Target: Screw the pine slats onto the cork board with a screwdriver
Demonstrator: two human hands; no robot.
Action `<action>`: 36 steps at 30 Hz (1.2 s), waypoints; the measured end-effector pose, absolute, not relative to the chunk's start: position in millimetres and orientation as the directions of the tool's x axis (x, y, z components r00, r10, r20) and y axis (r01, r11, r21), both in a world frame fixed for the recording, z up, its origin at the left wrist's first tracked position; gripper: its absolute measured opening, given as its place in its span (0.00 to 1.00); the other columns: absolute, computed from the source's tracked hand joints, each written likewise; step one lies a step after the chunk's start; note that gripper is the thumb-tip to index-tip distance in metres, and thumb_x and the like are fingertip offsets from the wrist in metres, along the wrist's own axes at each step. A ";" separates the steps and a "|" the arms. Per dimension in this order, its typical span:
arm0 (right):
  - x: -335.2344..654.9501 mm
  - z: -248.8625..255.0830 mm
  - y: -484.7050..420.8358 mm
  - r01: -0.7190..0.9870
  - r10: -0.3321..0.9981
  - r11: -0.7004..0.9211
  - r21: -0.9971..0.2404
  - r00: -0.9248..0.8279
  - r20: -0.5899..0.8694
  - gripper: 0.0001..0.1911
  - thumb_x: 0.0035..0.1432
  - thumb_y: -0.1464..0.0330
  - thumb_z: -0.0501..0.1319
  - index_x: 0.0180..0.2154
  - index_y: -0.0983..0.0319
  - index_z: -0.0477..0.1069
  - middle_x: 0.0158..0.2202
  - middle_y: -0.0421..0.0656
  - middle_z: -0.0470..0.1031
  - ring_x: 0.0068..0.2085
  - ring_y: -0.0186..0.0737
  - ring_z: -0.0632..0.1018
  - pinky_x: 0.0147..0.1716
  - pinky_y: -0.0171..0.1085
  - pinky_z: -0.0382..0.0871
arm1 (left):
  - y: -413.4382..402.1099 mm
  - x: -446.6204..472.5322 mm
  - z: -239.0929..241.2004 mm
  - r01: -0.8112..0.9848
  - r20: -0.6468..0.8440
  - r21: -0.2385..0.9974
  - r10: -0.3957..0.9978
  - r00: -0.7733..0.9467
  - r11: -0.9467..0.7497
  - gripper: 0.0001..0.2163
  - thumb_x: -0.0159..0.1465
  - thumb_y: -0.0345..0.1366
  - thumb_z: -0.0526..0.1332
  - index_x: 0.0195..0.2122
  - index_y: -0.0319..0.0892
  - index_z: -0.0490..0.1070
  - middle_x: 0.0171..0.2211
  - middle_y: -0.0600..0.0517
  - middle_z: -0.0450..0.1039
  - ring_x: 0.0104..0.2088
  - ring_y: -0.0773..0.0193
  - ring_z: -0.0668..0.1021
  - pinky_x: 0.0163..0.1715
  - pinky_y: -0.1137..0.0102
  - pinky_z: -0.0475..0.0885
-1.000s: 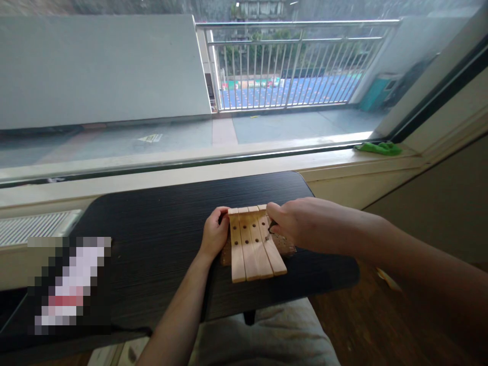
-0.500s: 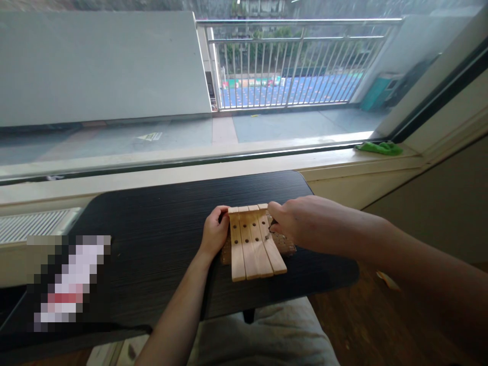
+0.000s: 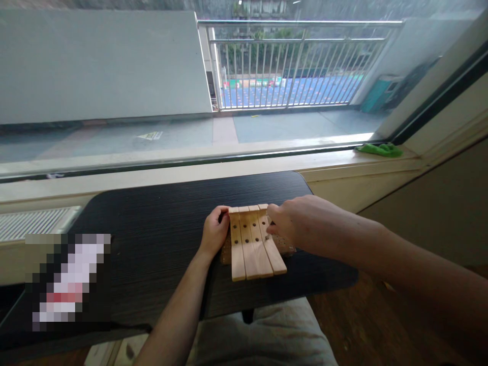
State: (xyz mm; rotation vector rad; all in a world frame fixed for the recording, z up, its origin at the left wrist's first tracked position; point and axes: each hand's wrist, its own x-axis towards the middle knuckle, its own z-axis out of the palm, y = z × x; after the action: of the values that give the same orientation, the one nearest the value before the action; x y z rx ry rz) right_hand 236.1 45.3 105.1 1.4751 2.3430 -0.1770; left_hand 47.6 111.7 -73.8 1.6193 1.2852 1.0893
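Note:
A curved pale wooden panel of joined slats point(image 3: 256, 259), with two rows of dark holes across it, lies over the black table and flares toward me. My left hand point(image 3: 214, 231) grips its left edge near the far end, thumb on the wood and fingers curled. At the panel's right edge my right hand point(image 3: 284, 218) is closed in a pinch; what it holds is mostly hidden. A small greyish fitting point(image 3: 267, 237) shows just under those fingers, at the lower hole of the rightmost slat. Under the panel is a brown dotted piece point(image 3: 286, 245), partly covered.
The black wood-grain table point(image 3: 163, 229) has a rounded far edge by the window sill point(image 3: 190, 175). A green cloth point(image 3: 379, 149) rests on the sill at right. A pixelated patch point(image 3: 72, 279) covers something at left. A white radiator point(image 3: 36, 223) stands beyond the table's left.
My right hand has shifted and turned very slightly at the panel's right edge. The left hand and the panel stay in place.

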 end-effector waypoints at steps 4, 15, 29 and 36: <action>234.4 105.5 46.5 0.882 0.838 0.458 0.108 -0.389 -0.383 0.13 0.67 0.66 0.56 0.39 0.67 0.77 0.29 0.53 0.80 0.33 0.49 0.82 0.23 0.37 0.61 | 111.7 47.8 -74.1 0.303 0.142 0.937 0.983 0.117 -0.171 0.09 0.59 0.38 0.57 0.35 0.41 0.74 0.34 0.50 0.78 0.36 0.58 0.78 0.39 0.66 0.71; 231.3 106.9 50.0 0.877 0.835 0.461 0.137 -0.376 -0.401 0.19 0.69 0.63 0.52 0.37 0.64 0.79 0.33 0.54 0.82 0.36 0.49 0.82 0.26 0.38 0.63 | 111.5 48.5 -73.6 0.274 0.118 0.951 0.987 0.110 -0.144 0.09 0.58 0.38 0.58 0.34 0.41 0.74 0.34 0.49 0.78 0.37 0.57 0.77 0.40 0.65 0.71; 241.7 105.6 44.8 0.829 0.796 0.550 0.100 -0.483 -0.366 0.13 0.64 0.70 0.55 0.44 0.70 0.74 0.35 0.53 0.80 0.28 0.40 0.78 0.23 0.37 0.56 | 103.4 50.1 -75.3 0.158 0.096 0.979 0.974 0.205 -0.130 0.11 0.59 0.40 0.60 0.40 0.41 0.71 0.34 0.51 0.74 0.35 0.60 0.74 0.36 0.68 0.70; 245.4 104.2 47.3 0.750 0.728 0.659 0.062 -0.615 -0.304 0.11 0.58 0.80 0.58 0.42 0.69 0.75 0.37 0.51 0.80 0.33 0.39 0.79 0.29 0.36 0.63 | 107.0 49.8 -77.5 0.189 0.100 0.972 0.970 0.223 -0.143 0.13 0.62 0.46 0.60 0.37 0.40 0.72 0.33 0.51 0.72 0.32 0.62 0.74 0.33 0.69 0.69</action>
State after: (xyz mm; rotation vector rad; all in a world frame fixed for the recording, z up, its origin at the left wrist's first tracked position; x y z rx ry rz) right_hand 245.4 47.3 104.2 1.1799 2.5755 -0.1023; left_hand 49.8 107.0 -77.5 1.5442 1.1310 1.0312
